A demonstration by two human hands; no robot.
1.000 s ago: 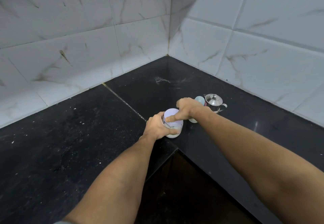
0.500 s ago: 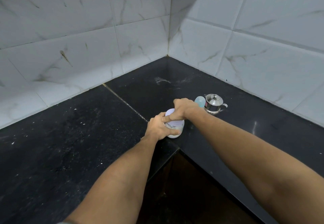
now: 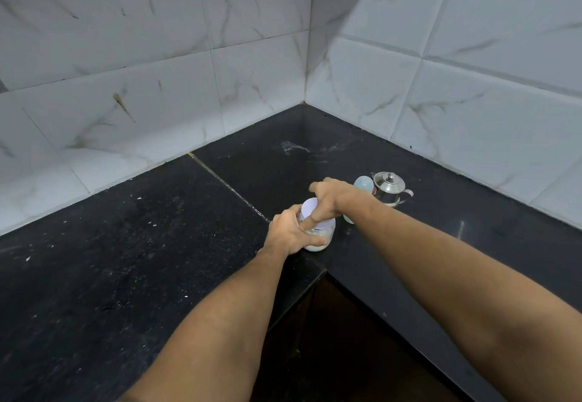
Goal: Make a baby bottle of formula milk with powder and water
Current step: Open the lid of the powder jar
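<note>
A small clear jar of white powder is set on the speckled black stone counter, close to its inner corner edge. Its body is gripped from the left by the left hand, fingers wrapped round it. Its round pale lilac lid is clasped from above by the right hand, fingers curled over the rim. Just behind that hand, a pale blue baby bottle and a small lidded steel pot are seen side by side.

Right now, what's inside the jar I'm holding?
Through the clear jar, white powder shows near the bottom. The lid is on, and the left hand and right hand cover the rest, so the fill level can't be seen.
</note>
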